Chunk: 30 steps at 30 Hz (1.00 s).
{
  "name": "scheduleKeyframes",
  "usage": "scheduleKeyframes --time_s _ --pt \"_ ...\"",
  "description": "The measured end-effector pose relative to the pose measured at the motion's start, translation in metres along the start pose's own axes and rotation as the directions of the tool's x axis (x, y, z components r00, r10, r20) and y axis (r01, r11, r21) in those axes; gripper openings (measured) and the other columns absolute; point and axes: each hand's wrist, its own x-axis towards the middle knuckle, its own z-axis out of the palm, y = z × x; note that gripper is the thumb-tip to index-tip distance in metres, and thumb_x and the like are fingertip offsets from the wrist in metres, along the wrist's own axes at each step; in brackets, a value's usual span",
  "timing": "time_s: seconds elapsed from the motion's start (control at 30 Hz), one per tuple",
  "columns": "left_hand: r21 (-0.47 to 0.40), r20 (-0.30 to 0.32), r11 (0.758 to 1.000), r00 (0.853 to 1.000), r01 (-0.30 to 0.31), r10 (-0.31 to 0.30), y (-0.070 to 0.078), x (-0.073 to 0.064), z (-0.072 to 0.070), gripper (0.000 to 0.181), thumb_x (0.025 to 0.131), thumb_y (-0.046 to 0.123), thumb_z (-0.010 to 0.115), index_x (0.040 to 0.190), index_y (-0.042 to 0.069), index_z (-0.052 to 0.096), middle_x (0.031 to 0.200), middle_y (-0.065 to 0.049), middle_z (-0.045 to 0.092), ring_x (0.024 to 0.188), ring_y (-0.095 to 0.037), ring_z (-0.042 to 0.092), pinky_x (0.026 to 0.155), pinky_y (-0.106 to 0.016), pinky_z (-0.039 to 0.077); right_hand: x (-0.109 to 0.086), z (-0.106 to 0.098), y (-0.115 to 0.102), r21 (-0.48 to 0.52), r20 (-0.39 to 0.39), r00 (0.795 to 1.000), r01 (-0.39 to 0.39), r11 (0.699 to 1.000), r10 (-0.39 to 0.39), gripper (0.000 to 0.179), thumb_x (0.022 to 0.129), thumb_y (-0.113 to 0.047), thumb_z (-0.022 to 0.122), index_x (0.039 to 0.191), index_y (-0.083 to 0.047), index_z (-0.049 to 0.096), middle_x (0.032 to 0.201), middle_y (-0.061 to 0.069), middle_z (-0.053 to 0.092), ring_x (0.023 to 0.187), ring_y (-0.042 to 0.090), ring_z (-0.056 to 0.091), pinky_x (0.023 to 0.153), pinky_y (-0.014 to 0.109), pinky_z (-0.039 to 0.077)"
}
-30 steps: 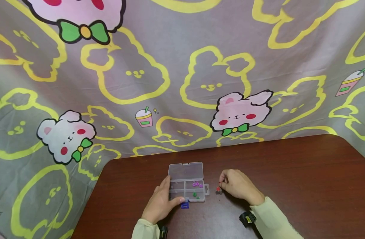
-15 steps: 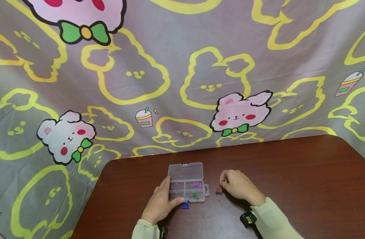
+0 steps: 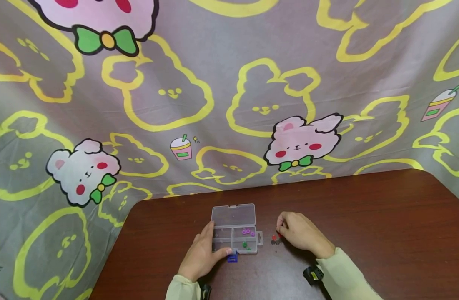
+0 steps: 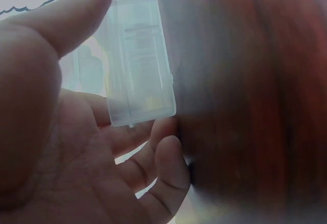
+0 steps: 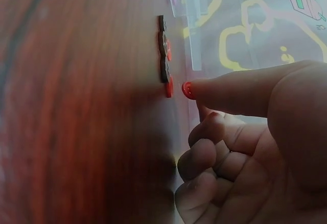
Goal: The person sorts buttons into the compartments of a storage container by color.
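Note:
A clear plastic compartment box (image 3: 233, 238) stands with its lid (image 3: 233, 215) raised. My left hand (image 3: 201, 252) holds it at the left end, thumb along the front and fingers behind. In the left wrist view the box end (image 4: 140, 70) lies between thumb and fingers. My right hand (image 3: 297, 230) is to the right of the box, just above the table. A small red button (image 5: 188, 90) sits at its thumb tip, pinched against a finger mostly hidden behind. Black buttons (image 5: 164, 69) and red buttons (image 5: 170, 87) lie on the table beside those fingertips.
Purple rings (image 3: 248, 231) lie in the box's back right compartment, and green pieces (image 3: 245, 244) in the front right one. A blue piece (image 3: 232, 257) is at the box's front edge. Behind the brown table (image 3: 357, 216) hangs a patterned cloth (image 3: 221, 104).
My right hand has shifted very slightly, and a second red spot now shows by its fingertips. The left hand and the box stay in place.

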Motion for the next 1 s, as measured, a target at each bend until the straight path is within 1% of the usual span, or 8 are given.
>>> scheduleKeyframes --time_s 0.1,0.4,0.6,0.83,1.0 --pt "0.001 0.001 1.000 1.000 0.003 -0.003 0.000 0.000 0.000 0.103 0.085 0.054 0.075 0.156 -0.003 0.028 0.158 -0.024 0.033 0.140 -0.047 0.036 0.109 -0.060 0.035 0.000 0.001 -0.001 0.000 -0.014 1.000 0.017 1.000 -0.017 0.018 0.091 -0.008 0.070 0.078 -0.018 0.062 0.063 -0.007 0.050 0.057 0.009 0.046 0.059 0.029 0.041" --pt "0.004 -0.001 1.000 1.000 -0.001 0.001 0.000 -0.001 -0.001 0.103 0.085 0.055 0.075 0.156 -0.003 0.028 0.158 -0.024 0.033 0.140 -0.048 0.035 0.110 -0.061 0.035 -0.002 0.000 -0.012 0.022 -0.027 0.999 0.029 0.999 -0.028 0.017 0.093 -0.008 0.069 0.080 -0.018 0.062 0.064 -0.007 0.050 0.055 0.008 0.045 0.055 0.027 0.040" --pt "0.009 -0.008 1.000 1.000 -0.002 0.003 0.000 -0.001 -0.001 0.103 0.085 0.054 0.075 0.156 -0.003 0.028 0.157 -0.024 0.034 0.139 -0.046 0.037 0.110 -0.059 0.035 -0.002 0.001 -0.021 0.010 -0.038 0.998 0.048 0.999 -0.047 0.019 0.093 -0.008 0.069 0.079 -0.018 0.061 0.065 -0.007 0.050 0.057 0.008 0.045 0.056 0.028 0.040" --pt "-0.003 -0.013 1.000 1.000 -0.007 0.007 0.001 -0.002 0.000 0.103 0.085 0.053 0.076 0.155 -0.004 0.029 0.157 -0.024 0.034 0.139 -0.049 0.036 0.110 -0.061 0.035 -0.001 0.003 -0.032 0.005 -0.060 0.995 0.074 0.997 -0.074 0.018 0.093 -0.008 0.069 0.081 -0.019 0.061 0.067 -0.008 0.049 0.059 0.007 0.045 0.057 0.027 0.041" --pt "0.001 -0.012 1.000 1.000 -0.007 0.007 0.001 -0.001 0.000 0.103 0.084 0.053 0.076 0.155 -0.004 0.028 0.157 -0.024 0.034 0.139 -0.047 0.037 0.109 -0.060 0.035 0.001 0.007 -0.038 0.003 -0.078 0.992 0.098 0.995 -0.097 0.018 0.091 -0.008 0.070 0.080 -0.018 0.061 0.068 -0.007 0.049 0.062 0.008 0.046 0.058 0.027 0.041"
